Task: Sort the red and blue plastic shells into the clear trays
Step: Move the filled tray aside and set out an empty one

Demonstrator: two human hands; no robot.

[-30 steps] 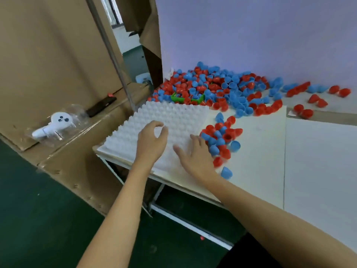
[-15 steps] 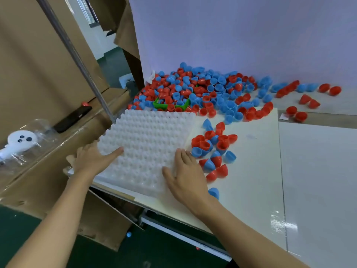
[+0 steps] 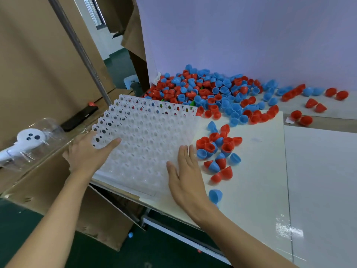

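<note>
Clear tray (image 3: 146, 136) | left hand (image 3: 85, 153) grip grasps its edge | right hand (image 3: 185, 175) flat, released | no legible writing

The left hand (image 3: 87, 153) is gripping the left edge of the top tray (image 3: 146, 132), tilting it up off the stack. The right hand (image 3: 186, 176) is lying flat on the stack's near right corner. Red and blue shells (image 3: 216, 149) are lying just beside it on the tabletop (image 3: 260, 171).

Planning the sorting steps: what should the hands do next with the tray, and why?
Probably lift the top tray clear: the left hand has its left edge raised off the stack, the right hand presses flat on the near corner, and no shells are in it yet.
</note>
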